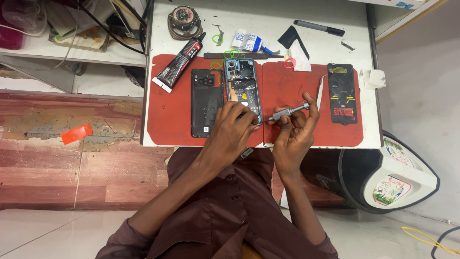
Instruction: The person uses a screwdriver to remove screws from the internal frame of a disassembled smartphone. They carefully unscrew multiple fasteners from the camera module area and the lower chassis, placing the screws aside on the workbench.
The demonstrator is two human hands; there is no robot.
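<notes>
A: Maroon shirt [230,211] filled the bottom centre, nearest the lens. Both forearms ran up from it to the white table [268,29] in the upper middle.

B: Biggest thing on the table?

A: Red mat [292,91], across most of it. Then one opened phone [243,86] at centre, blue frame, internals exposed. One black back cover [206,101] just left of it. One dark screen protector pack [343,93] at right of the mat.

B: Hands?

A: Left hand [230,132] rested on the phone's lower end, fingers curled down pinning it; couldn't tell if it pinched anything. Right hand [294,134] was clenched round a small silver screwdriver [286,113], tip aimed left at the phone's lower right edge.

B: Advice for that screw work?

A: My read: keep the driver in line with the screw, press lightly, and hold the phone flat with the other hand so the bit doesn't slip onto the board.

B: Smaller stuff, counted?

A: One black glue tube [179,64] upper left of the mat. One round speaker part [184,21] top centre. One black pen [318,28] top right. One small white glue bottle [250,43], blue cap. One black triangular pick [290,36]. One pink ring [290,63]; a few green ones near the phone top, count unclear.
</notes>
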